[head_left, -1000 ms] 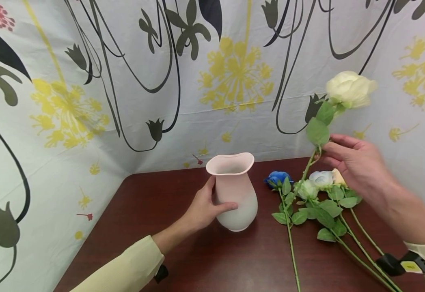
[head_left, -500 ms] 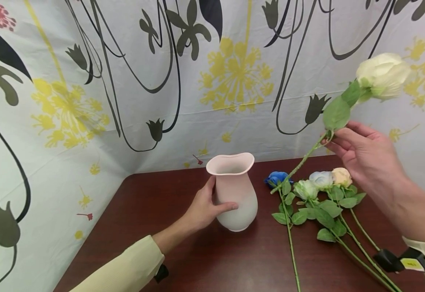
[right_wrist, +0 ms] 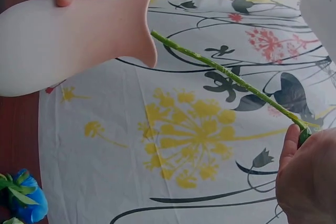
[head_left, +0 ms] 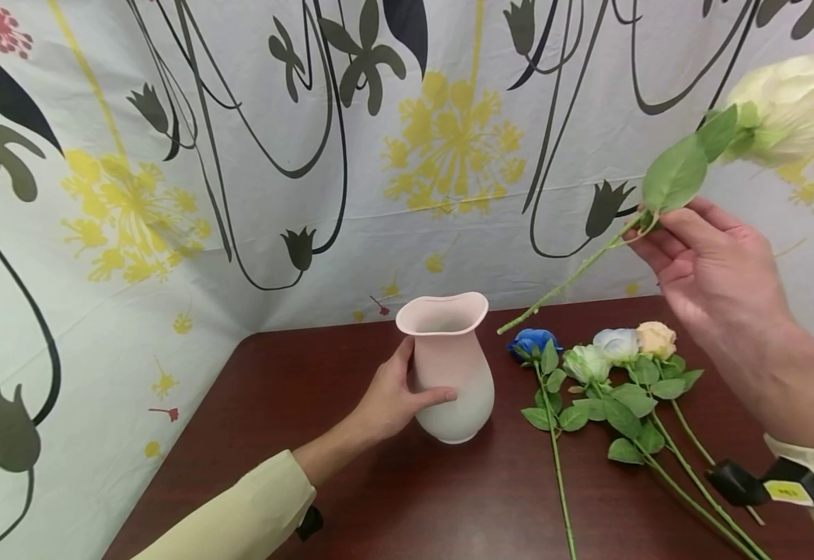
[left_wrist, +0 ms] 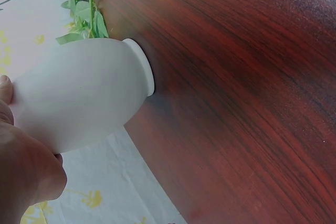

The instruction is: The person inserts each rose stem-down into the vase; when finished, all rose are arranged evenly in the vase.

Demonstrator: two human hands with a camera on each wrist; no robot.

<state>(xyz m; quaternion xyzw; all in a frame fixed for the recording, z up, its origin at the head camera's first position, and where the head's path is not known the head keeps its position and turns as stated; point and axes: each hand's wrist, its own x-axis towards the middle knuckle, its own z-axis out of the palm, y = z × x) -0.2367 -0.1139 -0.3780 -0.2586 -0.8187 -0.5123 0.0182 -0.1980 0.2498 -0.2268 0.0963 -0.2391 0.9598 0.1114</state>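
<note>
A pale vase (head_left: 457, 381), pinkish at its wavy rim and white below, stands upright on the table. My left hand (head_left: 387, 395) grips its left side, thumb across the front. My right hand (head_left: 724, 268), raised at the right, pinches the stem of a white rose (head_left: 787, 109) just below its leaves. The stem slants down to the left, its cut end near the vase's rim and slightly higher. In the right wrist view that stem (right_wrist: 226, 72) points at the vase's mouth (right_wrist: 148, 27). The left wrist view shows the vase's foot (left_wrist: 142, 66) on the table.
Right of the vase lie a blue rose (head_left: 534, 344), a pale green rose (head_left: 586, 363), a pale blue rose (head_left: 616, 344) and a peach rose (head_left: 655, 340), stems toward the front. Patterned cloth (head_left: 337, 187) hangs behind the dark red table (head_left: 295, 381).
My right hand has risen and tilted the white rose, its bloom going up and right while the stem's lower end swung up and left, off the lying roses. The left hand and vase stay put.
</note>
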